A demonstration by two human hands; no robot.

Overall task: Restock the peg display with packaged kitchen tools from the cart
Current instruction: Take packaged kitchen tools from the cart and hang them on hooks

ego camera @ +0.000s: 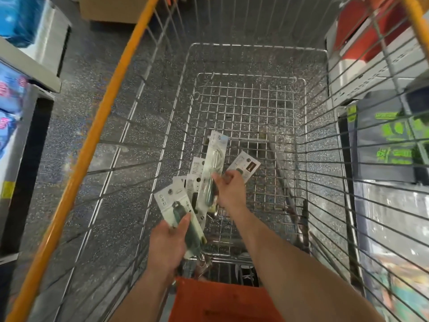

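Observation:
I look down into a wire shopping cart (243, 103) with orange rims. My left hand (168, 242) grips a carded kitchen tool (176, 212) with a dark green handle, thumb across its front. My right hand (228, 189) pinches a long narrow package (212, 168) holding a metal tool with a green handle, lifted upright above the cart floor. Several more carded packages (193, 182) lie fanned on the cart's bottom between my hands, and another card (245, 166) shows behind my right hand.
An orange child seat flap (216, 300) sits at the cart's near end. Shelves with blue packs (9, 94) stand on the left. On the right are shelves with green-printed black packages (392, 140) and white boxes (362, 73). A cardboard box (111, 8) rests on the speckled floor ahead.

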